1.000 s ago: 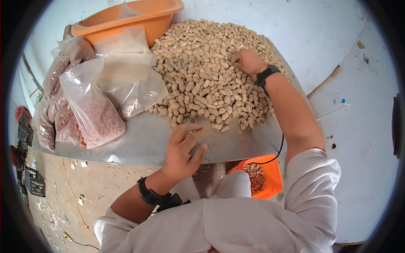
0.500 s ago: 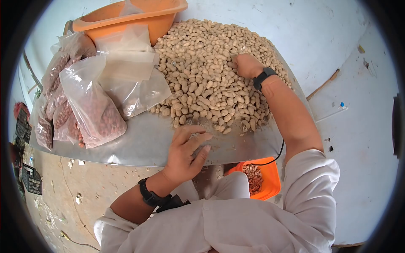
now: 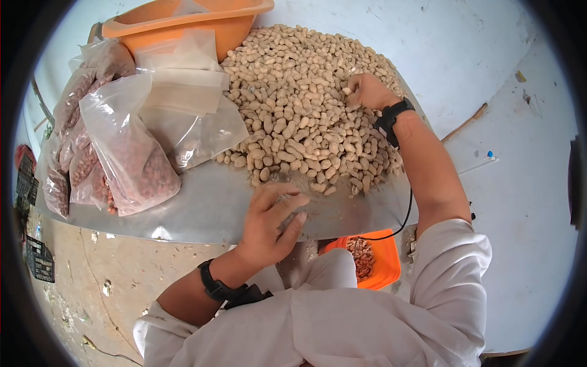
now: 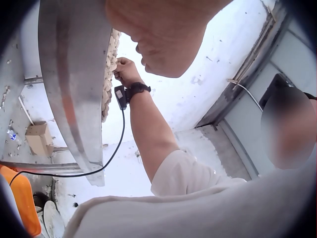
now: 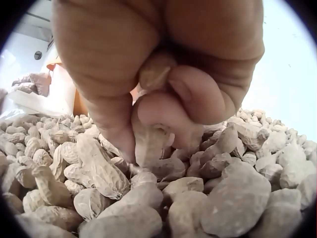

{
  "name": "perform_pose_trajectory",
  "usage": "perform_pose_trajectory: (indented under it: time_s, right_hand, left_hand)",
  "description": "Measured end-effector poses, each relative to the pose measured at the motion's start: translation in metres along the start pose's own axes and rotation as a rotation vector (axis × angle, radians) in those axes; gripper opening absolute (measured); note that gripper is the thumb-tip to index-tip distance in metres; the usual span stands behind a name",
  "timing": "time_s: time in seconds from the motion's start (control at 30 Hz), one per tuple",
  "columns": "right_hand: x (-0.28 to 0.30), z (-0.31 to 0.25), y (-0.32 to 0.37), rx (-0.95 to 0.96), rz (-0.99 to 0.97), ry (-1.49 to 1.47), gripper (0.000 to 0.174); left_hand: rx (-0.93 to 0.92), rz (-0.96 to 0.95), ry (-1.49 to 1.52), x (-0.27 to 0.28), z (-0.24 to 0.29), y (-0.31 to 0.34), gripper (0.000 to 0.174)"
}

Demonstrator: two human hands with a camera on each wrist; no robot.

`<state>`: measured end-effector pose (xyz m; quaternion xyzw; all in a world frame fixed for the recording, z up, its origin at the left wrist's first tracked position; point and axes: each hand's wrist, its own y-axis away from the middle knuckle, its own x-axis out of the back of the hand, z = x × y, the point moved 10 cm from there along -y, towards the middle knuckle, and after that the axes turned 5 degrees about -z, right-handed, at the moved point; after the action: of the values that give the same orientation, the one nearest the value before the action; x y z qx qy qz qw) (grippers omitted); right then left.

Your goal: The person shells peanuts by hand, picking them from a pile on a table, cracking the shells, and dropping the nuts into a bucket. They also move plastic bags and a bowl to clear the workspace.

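Observation:
A broad heap of unshelled peanuts [image 3: 299,116] covers much of the metal table. Over the heap's right side, my right hand [image 3: 372,92] pinches a peanut [image 5: 148,141] between thumb and fingertips, seen close in the right wrist view. Another peanut [image 5: 156,72] sits higher up, tucked in the curled fingers. My left hand [image 3: 269,220] stays over the table's front edge, just below the near side of the heap. Its fingers are loosely bent, thumb apart, and no object shows in them. The left wrist view shows its underside from below.
Clear bags of reddish peanut kernels [image 3: 137,171] lie at the left, beside flat plastic bags [image 3: 195,131]. Behind them stands an orange basin [image 3: 235,43]. An orange container [image 3: 388,257] holding reddish pieces is below the table's front edge. A black cable [image 3: 403,223] hangs near my right arm.
My right hand has dipped slightly toward the heap, then shifted a little right and up. My left hand has barely moved.

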<state>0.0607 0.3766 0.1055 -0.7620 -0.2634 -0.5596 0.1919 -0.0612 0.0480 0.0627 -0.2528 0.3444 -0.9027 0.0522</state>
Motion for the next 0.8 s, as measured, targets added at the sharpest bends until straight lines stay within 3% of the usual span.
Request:
perform_pose_trajectory:
  time_s: [0.03, 0.13, 0.23, 0.33, 0.53, 0.63, 0.77, 0.8]
  right_hand:
    - [0.004, 0.006, -0.002, -0.007, 0.02, -0.112, 0.019]
    - [0.016, 0.004, -0.002, -0.014, 0.024, -0.031, 0.022]
    - [0.026, -0.002, 0.011, -0.161, 0.017, -0.136, 0.019]
    - [0.031, -0.005, 0.003, -0.062, 0.074, 0.061, 0.016]
    - [0.009, -0.027, 0.003, 0.031, -0.03, -0.162, 0.012]
    - [-0.001, -0.036, 0.0, 0.028, -0.052, -0.422, 0.013]
    - [-0.007, -0.086, 0.022, 0.196, -0.007, -0.547, 0.014]
    - [-0.011, -0.088, 0.028, 0.144, -0.014, -0.572, 0.014]
  left_hand:
    - [-0.001, -0.006, -0.005, 0.0, 0.0, 0.0, 0.021]
    - [-0.01, 0.001, 0.018, 0.001, 0.0, -0.001, 0.021]
    - [-0.016, 0.006, 0.025, 0.0, -0.001, 0.0, 0.02]
    - [-0.032, 0.004, 0.023, 0.0, 0.0, 0.0, 0.02]
    - [0.005, -0.001, 0.04, 0.002, 0.0, -0.001, 0.022]
    - [0.01, -0.003, 0.032, 0.001, -0.001, -0.002, 0.023]
    - [0.005, 0.002, 0.005, 0.001, -0.003, 0.0, 0.025]
    - [0.005, -0.002, -0.007, 0.001, -0.003, 0.0, 0.025]
